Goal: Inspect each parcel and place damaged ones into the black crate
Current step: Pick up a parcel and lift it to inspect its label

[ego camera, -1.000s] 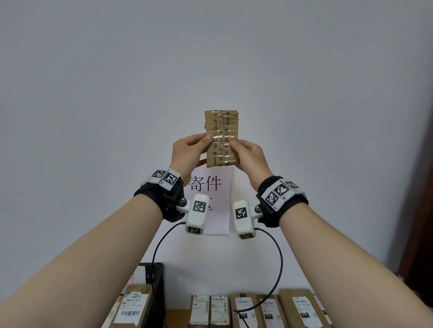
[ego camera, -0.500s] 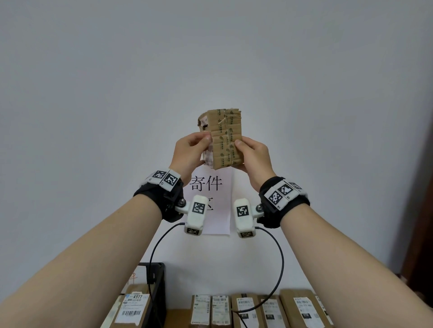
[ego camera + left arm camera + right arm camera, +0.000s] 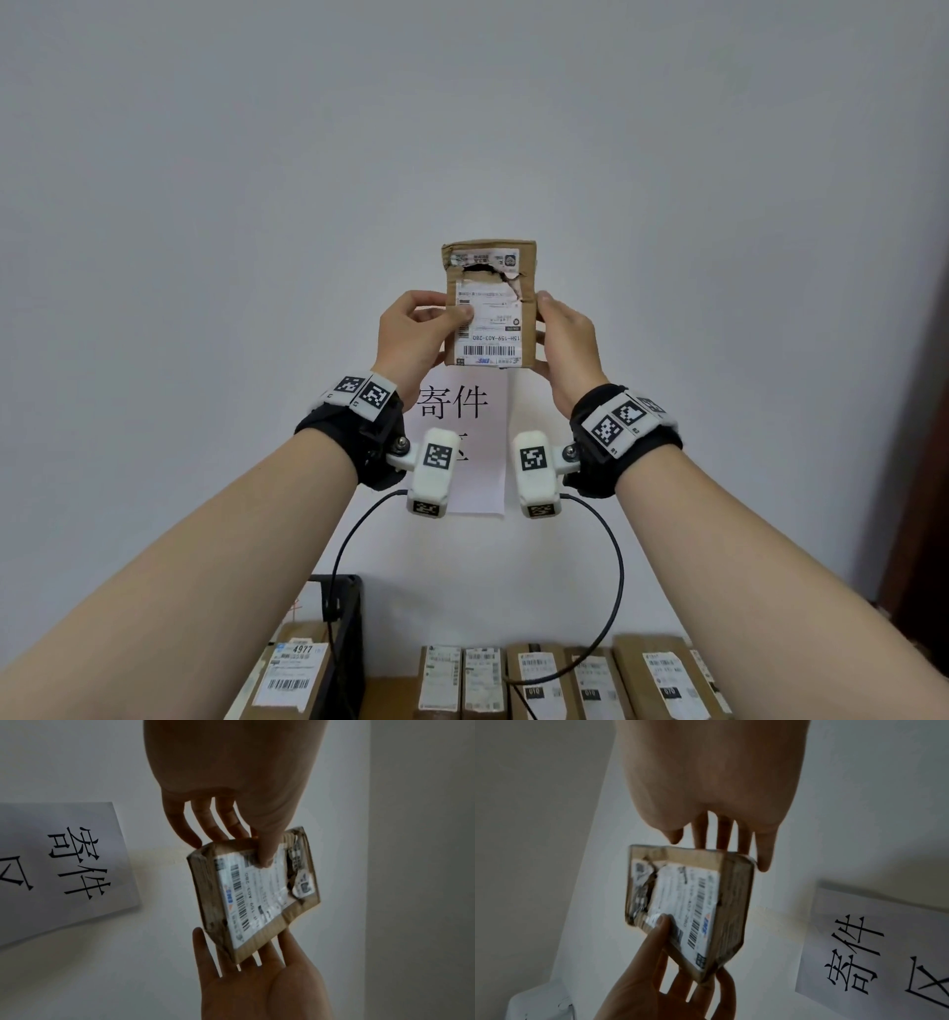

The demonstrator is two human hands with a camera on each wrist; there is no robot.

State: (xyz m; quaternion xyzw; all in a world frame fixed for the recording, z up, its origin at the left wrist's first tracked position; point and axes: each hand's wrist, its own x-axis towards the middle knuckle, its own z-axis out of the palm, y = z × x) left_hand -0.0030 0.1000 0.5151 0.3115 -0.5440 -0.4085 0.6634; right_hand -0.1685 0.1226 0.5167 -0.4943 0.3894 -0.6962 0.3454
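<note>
Torn parcel [image 3: 489,303] pinched upright between left hand [image 3: 411,334] and right hand [image 3: 567,342]; rip across label; best lowered into black crate [image 3: 344,616], grip kept firm.

Parcel depot: labelled parcels [image 3: 590,683] (rowed) under wall sign [image 3: 464,411].

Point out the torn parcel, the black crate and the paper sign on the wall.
torn parcel [image 3: 490,329], head view, on its white label.
black crate [image 3: 349,632], head view, on its right wall.
paper sign [image 3: 64,866], left wrist view, on the printed characters.
</note>
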